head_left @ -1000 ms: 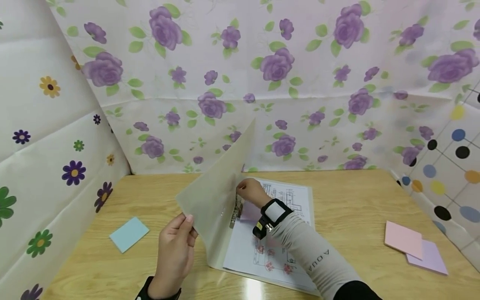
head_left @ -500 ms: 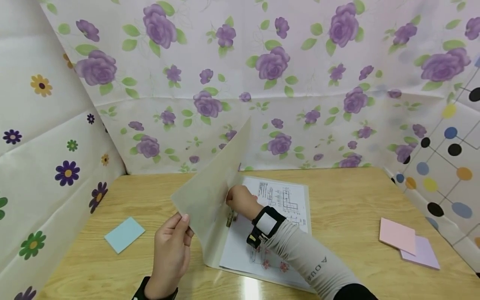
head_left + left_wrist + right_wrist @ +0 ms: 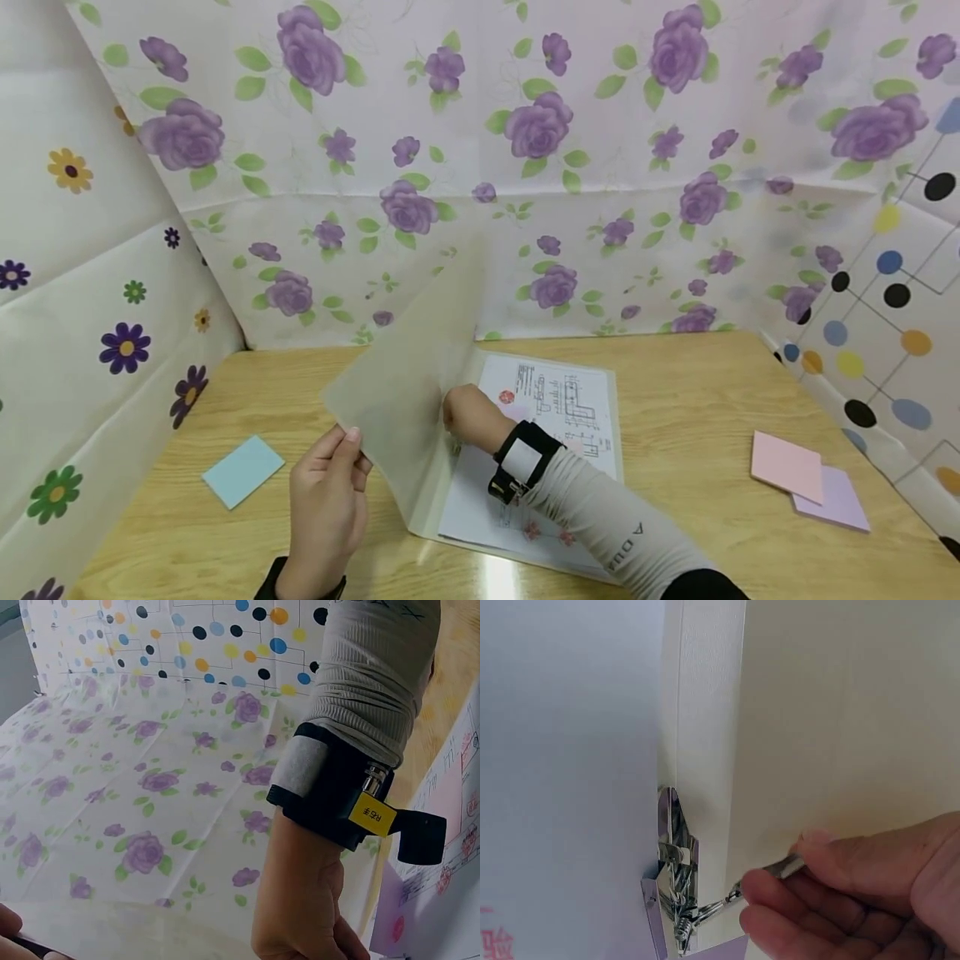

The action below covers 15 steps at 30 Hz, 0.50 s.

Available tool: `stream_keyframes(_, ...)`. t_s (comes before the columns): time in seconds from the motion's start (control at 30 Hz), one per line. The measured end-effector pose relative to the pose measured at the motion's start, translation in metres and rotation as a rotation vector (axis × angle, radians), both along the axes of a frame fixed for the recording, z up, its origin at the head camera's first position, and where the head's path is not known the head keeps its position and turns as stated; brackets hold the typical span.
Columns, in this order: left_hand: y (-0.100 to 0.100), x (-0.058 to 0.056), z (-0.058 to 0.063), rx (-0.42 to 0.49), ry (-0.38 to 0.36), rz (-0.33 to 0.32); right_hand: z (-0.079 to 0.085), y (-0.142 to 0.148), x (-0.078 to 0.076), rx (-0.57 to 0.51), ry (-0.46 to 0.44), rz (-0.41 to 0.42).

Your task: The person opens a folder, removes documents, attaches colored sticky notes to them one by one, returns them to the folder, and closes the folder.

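Observation:
In the head view a cream clip folder lies on the table, its cover raised at a slant. My left hand pinches the cover's near outer corner between thumb and fingers. Inside lie printed sheets with line drawings and red stamps. My right hand reaches in beside the spine and hides the clip there. The right wrist view shows the metal clip fixed along the spine. Its lever slants up from the clip, and my right thumb and fingers pinch the end.
On the wooden table, a light blue sticky-note pad lies to the left. A pink pad overlaps a purple pad at the right. Floral cloth hangs behind, with patterned cloths at both sides.
My right hand has moved toward me along the spine and now covers the clip, which showed earlier. My left hand has drawn the cover slightly further left. The head view has turned slightly right.

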<state>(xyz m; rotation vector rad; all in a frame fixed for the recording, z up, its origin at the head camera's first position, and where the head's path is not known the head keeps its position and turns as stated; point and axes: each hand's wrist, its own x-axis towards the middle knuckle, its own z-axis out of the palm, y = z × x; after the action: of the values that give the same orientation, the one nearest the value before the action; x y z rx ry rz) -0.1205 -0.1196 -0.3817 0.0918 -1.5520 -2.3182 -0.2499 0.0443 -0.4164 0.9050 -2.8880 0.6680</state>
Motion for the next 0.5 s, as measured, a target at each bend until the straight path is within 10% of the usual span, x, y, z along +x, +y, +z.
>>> stream_keyframes(0.5,-0.005,0.004,0.005,-0.018,0.029,0.076,-0.008,0.003,0.018,0.13,0.017,0.004)
